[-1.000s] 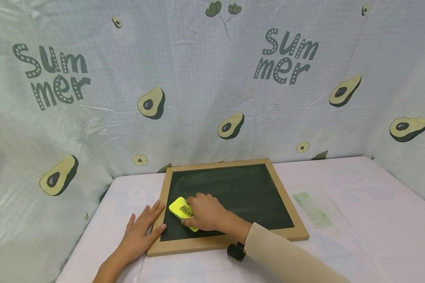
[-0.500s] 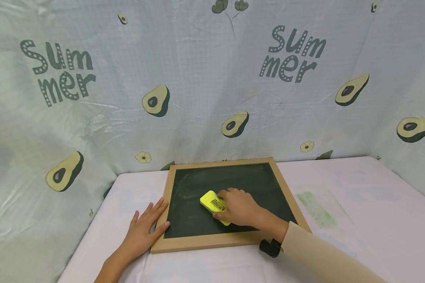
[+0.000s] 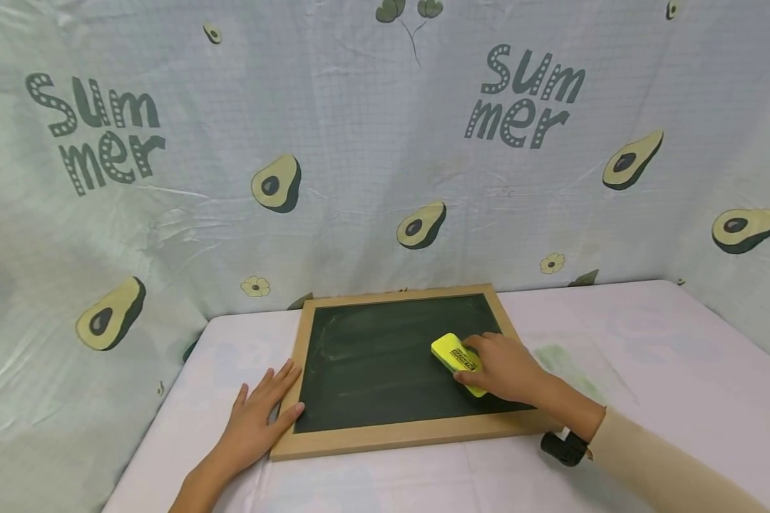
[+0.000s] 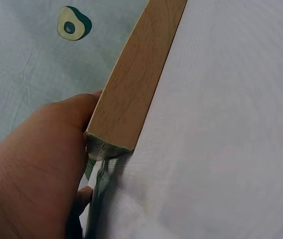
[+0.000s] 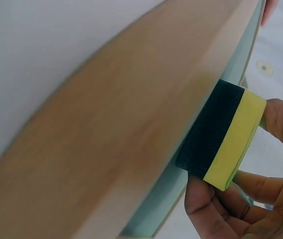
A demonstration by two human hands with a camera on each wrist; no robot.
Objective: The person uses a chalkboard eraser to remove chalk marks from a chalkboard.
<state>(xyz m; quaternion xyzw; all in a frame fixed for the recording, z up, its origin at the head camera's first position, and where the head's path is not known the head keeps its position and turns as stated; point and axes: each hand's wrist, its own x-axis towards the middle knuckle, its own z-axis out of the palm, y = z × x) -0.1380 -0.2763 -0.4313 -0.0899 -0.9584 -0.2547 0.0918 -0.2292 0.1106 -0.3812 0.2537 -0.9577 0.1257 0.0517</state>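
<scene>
The right hand (image 3: 503, 367) grips a yellow sponge eraser (image 3: 457, 358) on the wood-framed black chalkboard (image 3: 385, 356) — right side; the left hand (image 3: 257, 417), fingers flat, steadies its frame's corner.

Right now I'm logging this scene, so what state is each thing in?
chalkboard: flat on the table, faint chalk smears on it.
eraser: dark side down on the chalkboard, near its right edge.
right hand: grips the eraser.
left hand: fingers straight, flat against the chalkboard's left frame.
table cover: spread, green stain right of the chalkboard.
</scene>
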